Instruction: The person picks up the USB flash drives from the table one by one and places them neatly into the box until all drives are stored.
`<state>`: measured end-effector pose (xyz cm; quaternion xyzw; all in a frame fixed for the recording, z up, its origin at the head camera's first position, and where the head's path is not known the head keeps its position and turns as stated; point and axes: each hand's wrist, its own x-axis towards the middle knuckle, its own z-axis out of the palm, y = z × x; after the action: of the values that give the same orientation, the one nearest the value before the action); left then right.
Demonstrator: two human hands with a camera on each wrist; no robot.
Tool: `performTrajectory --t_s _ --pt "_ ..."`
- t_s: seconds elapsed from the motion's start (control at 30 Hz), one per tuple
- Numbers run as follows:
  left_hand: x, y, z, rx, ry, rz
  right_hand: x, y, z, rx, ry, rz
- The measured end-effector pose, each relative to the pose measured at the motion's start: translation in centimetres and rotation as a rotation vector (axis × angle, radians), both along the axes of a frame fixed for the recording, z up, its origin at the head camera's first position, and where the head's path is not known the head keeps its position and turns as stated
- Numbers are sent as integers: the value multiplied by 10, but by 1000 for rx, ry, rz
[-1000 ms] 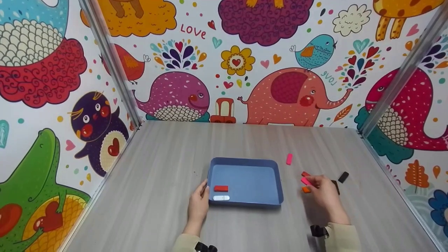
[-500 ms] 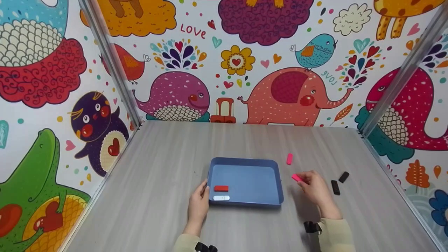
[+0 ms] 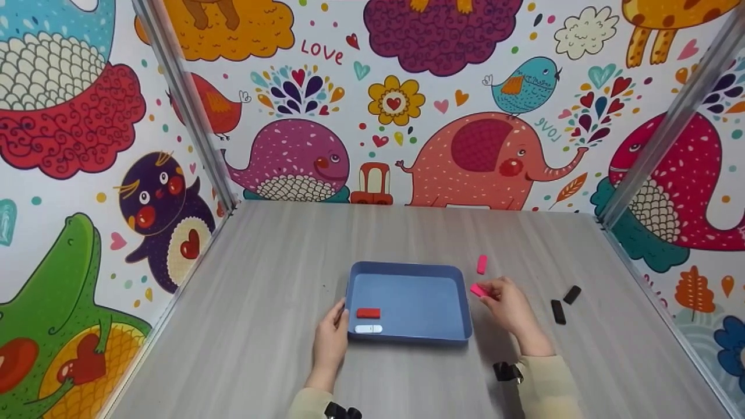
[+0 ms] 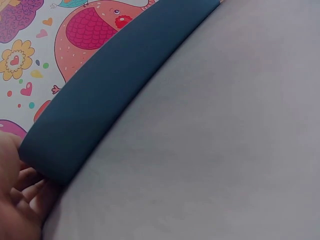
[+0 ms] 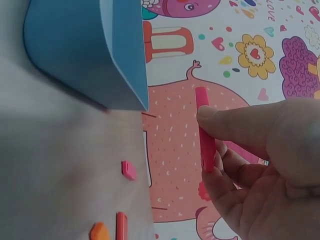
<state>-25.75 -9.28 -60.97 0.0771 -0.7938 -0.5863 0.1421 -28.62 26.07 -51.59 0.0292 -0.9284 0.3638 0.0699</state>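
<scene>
My left hand (image 3: 330,343) holds the near left corner of a shallow blue tray (image 3: 407,269); in the left wrist view its fingers (image 4: 37,195) curl beneath the tray's wall. Inside the tray, a small red bar (image 3: 368,313) lies just behind a white one (image 3: 368,329) with rounded ends. Just off the tray's right wall, my right hand (image 3: 512,308) pinches a small pink bar (image 5: 204,135) between thumb and fingers, raised above the table. Another pink bar (image 3: 482,265) lies behind that hand on the table.
Two black bars (image 3: 558,312) lie right of the right hand. An orange piece (image 5: 100,232) and a red bar (image 5: 121,226) show in the right wrist view, hidden in the head view. Patterned walls (image 3: 460,157) with metal posts (image 3: 657,122) enclose the table.
My right hand has moved left with the pink bar, from beside the red and orange pieces towards the tray's right wall. The left hand and tray have stayed still.
</scene>
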Motion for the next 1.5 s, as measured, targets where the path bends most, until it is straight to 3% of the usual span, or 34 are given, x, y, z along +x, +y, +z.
performTrajectory --t_s 0.33,1.13,1.5 --pt "1 0 0 11 -7 -2 -6 -18 3 -1 -30 21" --pt "1 -1 0 7 -39 -12 -22 -66 6 -21 34 115" --pt "1 -1 0 6 -22 -7 -28 -82 5 28 27 155"
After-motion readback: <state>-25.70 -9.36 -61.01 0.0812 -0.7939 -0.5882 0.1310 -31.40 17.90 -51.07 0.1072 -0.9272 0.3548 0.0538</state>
